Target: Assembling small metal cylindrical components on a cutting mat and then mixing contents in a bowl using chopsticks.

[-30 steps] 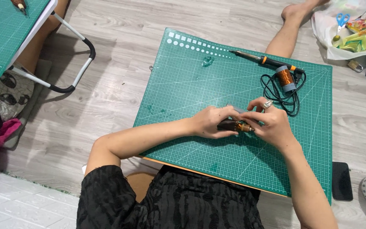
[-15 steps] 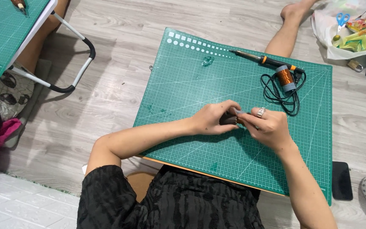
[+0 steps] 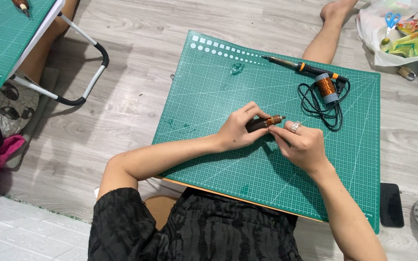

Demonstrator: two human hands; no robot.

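Green mat (image 3: 218, 87): lies on a low table, hands above its middle.
Left hand (image 3: 238, 129): closed around a small dark motor (image 3: 262, 123).
Right hand (image 3: 303, 145): fingertips pinch the motor's copper end.
Nearby: soldering iron (image 3: 301, 66), copper spool (image 3: 326, 87).

Soldering iron (image 3: 300, 66), copper spool (image 3: 326, 87) and black cord (image 3: 321, 107) lay near the mat's (image 3: 218, 87) far right corner; phone (image 3: 392, 205) beside its right edge.
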